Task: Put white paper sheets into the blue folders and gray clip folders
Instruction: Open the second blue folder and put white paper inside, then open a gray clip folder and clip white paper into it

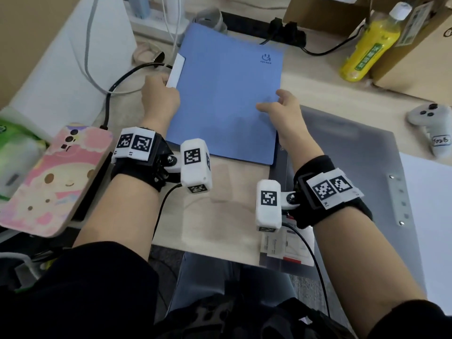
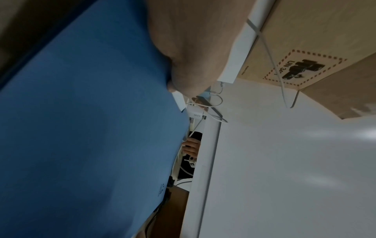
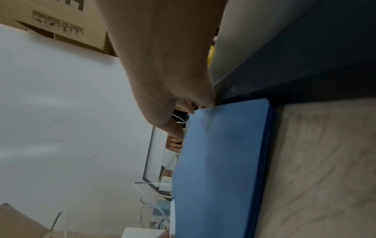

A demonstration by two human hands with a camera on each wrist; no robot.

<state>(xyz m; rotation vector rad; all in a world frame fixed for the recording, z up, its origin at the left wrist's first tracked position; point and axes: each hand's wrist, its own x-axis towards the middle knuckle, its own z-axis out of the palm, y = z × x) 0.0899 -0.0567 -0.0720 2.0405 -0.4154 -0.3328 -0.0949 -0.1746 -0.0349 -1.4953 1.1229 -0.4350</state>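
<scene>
Right hand (image 1: 281, 113): nearest cam, fingers loosely spread, resting on blue folder (image 1: 225, 94) near its right edge.
Left hand (image 1: 159, 94): curled on folder's left edge w/ white paper sheet (image 1: 176, 69) sticking out.
Folder: closed, between both hands, long axis running away from person; partly overlaps gray clip folder (image 1: 354, 152) to right.

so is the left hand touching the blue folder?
Touching. In the head view the left hand grips the left edge of the blue folder, fingers curled over the white strip there; no gap shows between them.
</scene>
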